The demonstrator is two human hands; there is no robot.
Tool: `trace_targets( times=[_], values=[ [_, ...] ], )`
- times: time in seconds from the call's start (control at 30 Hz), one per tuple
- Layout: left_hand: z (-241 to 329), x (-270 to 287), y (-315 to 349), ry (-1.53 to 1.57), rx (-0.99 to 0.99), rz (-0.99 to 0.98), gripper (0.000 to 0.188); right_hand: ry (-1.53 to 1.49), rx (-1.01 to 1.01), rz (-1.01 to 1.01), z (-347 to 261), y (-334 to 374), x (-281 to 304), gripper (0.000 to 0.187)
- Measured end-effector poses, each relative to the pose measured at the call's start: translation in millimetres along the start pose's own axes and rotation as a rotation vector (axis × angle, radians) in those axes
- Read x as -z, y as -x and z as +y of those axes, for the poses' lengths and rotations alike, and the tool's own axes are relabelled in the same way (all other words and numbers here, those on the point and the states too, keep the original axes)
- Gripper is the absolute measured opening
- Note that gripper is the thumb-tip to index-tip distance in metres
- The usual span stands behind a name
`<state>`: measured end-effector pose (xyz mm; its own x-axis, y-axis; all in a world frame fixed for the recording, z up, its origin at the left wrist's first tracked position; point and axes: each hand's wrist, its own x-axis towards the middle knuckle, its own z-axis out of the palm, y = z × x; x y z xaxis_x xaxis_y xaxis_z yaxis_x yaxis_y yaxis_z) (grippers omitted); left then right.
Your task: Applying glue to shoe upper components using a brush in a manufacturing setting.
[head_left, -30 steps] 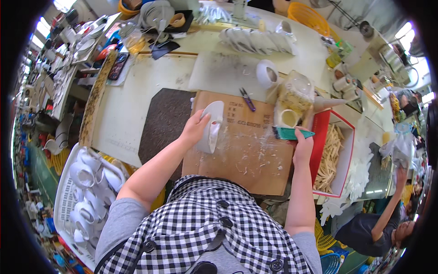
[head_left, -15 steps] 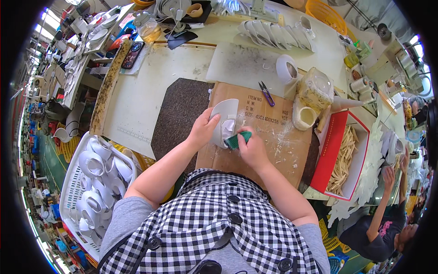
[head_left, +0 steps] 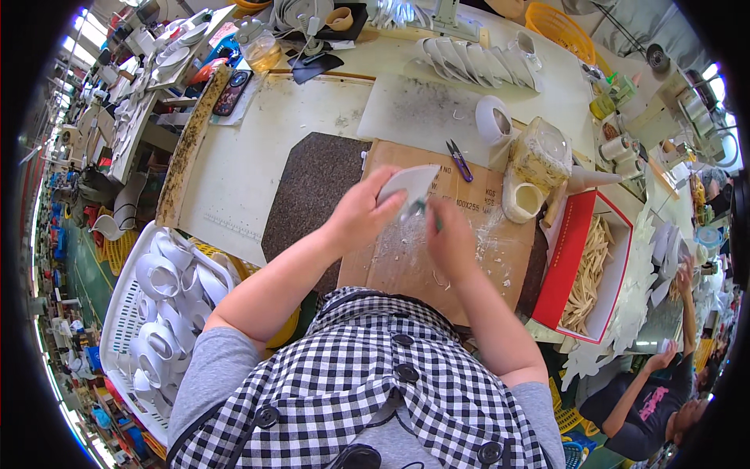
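Observation:
My left hand [head_left: 361, 209] grips a white curved piece [head_left: 414, 181], which looks like a shoe upper, with the thumb across its face. It is held tilted above a brown cardboard sheet [head_left: 383, 266]. My right hand [head_left: 453, 244], smeared by motion, is closed on a green scouring pad [head_left: 420, 206] at the piece's lower right edge. Most of the pad is hidden by the fingers. White scraps lie scattered on the cardboard. Purple-handled thread snips [head_left: 461, 166] rest on it beyond my right hand.
At left stands a white basket [head_left: 117, 324] of similar white pieces. On the right are a red box [head_left: 564, 262] of tan strips and a glue-crusted container [head_left: 539, 152]. A row of white pieces [head_left: 473, 64] lines the far table. A co-worker [head_left: 644, 406] works at far right.
My left hand has raised and turned the white piece, tilting it to the right. My right hand has shifted right and slightly up with the green pad.

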<state>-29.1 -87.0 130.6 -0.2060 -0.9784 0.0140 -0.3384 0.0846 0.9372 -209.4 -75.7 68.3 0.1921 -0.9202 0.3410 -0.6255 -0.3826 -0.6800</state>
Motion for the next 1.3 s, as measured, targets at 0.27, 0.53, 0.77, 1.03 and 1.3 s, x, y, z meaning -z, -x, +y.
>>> trace_targets(
  times=[0.27,0.53,0.77,1.03,1.3],
  values=[
    [-68,-16,30,-0.185,0.162,0.020,0.028,-0.161,-0.224,-0.016,46,-34,-15,0.014],
    [-97,-41,69,0.054,0.376,0.200,0.019,-0.473,-0.489,-0.039,39,-3,-23,0.014],
    [-78,-36,60,0.063,0.337,0.183,0.010,-0.537,-0.330,-0.197,45,8,-17,0.014],
    [-31,6,48,-0.469,-0.305,0.273,0.015,-0.573,-0.544,0.361,73,24,90,0.017],
    [-79,-12,66,-0.797,-0.094,-0.011,0.023,-0.008,-0.297,0.524,127,7,116,0.017]
  ],
)
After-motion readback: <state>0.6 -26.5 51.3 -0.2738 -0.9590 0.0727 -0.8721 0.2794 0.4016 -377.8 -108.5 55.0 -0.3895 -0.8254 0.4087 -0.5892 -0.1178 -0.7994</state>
